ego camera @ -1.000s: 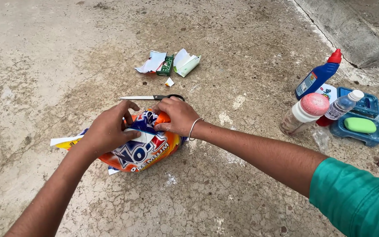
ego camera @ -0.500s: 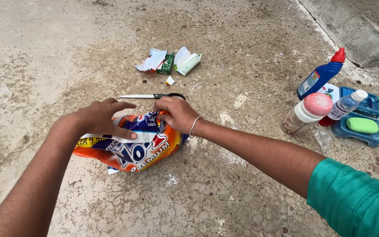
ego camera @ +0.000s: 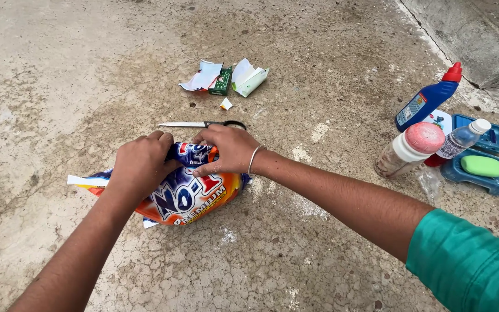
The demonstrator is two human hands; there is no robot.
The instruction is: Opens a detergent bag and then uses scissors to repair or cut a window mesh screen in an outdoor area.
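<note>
Orange-blue-red plastic pouch [ego camera: 183,193] at frame centre, lying flat on the concrete, white strip sticking out at its 9 o'clock. Torn white wrappers with a small green carton [ego camera: 222,81] at 12 o'clock from it. At 3 o'clock: blue angled bottle [ego camera: 428,101] with red cap and pale label, clear bottle [ego camera: 459,140] with a label band.

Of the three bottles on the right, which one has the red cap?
The blue bottle with the angled neck, farthest back. The clear bottle has a white cap, and the squat jar a pink lid.
</note>
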